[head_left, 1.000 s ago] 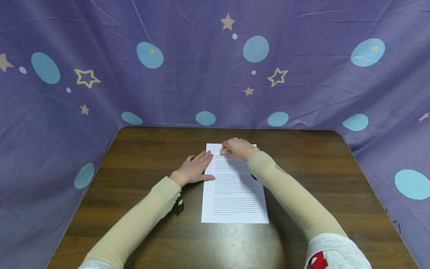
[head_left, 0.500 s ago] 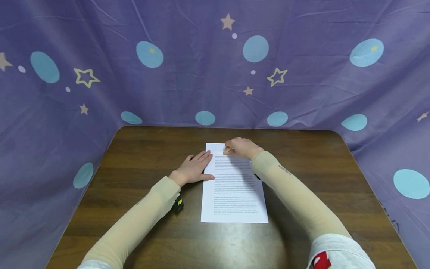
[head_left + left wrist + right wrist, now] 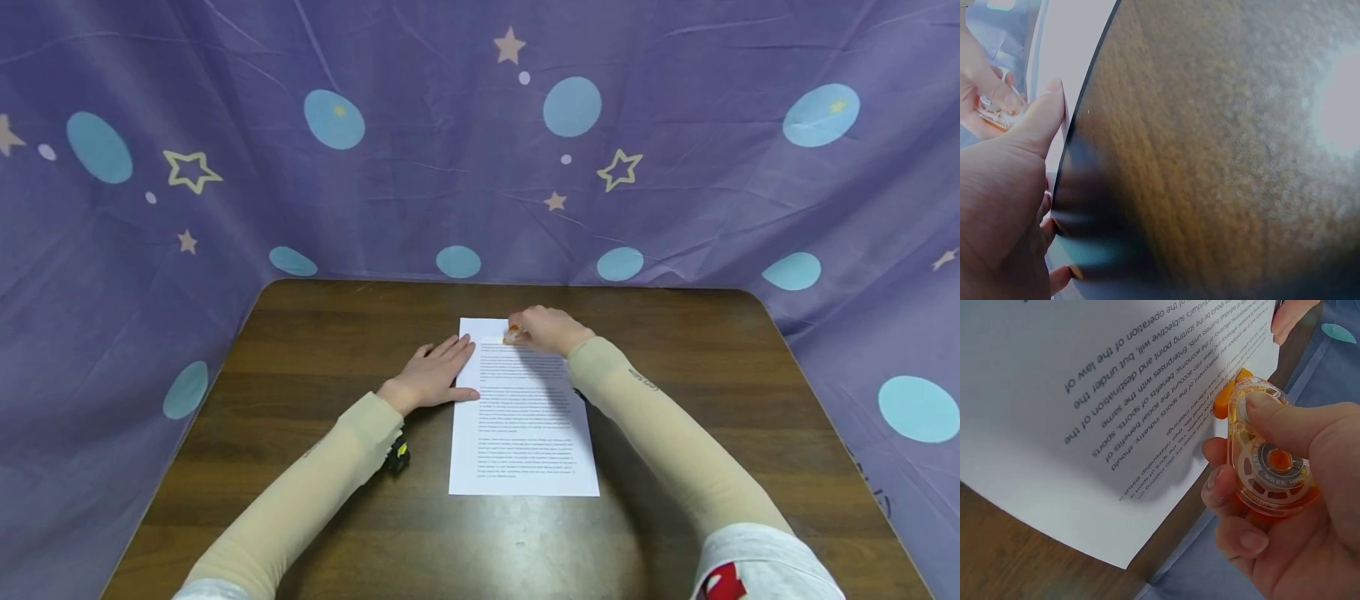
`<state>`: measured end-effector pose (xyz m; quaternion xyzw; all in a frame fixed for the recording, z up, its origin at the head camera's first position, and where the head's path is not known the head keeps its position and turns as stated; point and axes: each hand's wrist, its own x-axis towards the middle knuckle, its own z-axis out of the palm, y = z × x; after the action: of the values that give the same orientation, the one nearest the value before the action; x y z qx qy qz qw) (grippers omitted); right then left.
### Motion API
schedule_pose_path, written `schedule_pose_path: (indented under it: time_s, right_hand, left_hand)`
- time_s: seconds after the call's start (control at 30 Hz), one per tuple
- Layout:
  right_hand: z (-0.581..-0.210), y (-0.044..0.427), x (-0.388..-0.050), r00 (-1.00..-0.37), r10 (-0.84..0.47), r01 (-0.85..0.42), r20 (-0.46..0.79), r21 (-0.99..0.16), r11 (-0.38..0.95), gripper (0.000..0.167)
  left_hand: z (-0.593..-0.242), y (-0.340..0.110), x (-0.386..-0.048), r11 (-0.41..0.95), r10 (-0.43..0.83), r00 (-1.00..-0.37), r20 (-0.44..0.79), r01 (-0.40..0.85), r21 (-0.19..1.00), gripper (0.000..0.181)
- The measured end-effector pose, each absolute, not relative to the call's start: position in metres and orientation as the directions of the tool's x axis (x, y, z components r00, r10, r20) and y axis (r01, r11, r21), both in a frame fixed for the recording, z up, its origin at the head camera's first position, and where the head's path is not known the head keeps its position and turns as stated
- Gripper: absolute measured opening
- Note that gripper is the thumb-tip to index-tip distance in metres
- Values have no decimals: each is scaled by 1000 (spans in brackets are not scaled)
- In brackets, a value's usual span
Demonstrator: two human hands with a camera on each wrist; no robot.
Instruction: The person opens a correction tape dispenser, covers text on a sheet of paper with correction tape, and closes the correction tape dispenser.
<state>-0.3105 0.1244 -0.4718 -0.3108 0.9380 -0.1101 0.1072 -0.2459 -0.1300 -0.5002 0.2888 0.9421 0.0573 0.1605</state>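
A printed sheet of paper [image 3: 525,450] lies flat on the wooden table. My left hand [image 3: 431,377] rests with fingers spread on its left edge; in the left wrist view the thumb [image 3: 1044,119] lies on the sheet's border. My right hand [image 3: 550,330] grips a clear and orange correction tape dispenser [image 3: 1269,462] between thumb and curled fingers. The dispenser's orange tip [image 3: 1225,400] is at the top lines of text, seemingly touching the paper. From the head view most of the dispenser is hidden by the fingers.
The brown wooden table [image 3: 337,333] spreads around the sheet on all sides. A purple curtain [image 3: 465,208] with stars and blue ovals hangs behind the table and at both sides. A small black device [image 3: 398,456] sits at the left wrist.
My right hand has slid the correction tape dispenser a short way rightward along the top of the sheet, more slowly in the last half second. My left hand stays in place.
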Motion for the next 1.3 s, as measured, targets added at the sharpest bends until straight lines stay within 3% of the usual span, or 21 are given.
schedule_pose_path:
  time_s: [1.3]
  right_hand:
    - [-473, 154, -306, -802, -587, -544, -112, -269, 795, 12]
  left_hand:
    - [-498, -129, -245, 828, 560, -781, -275, 519, 214, 95]
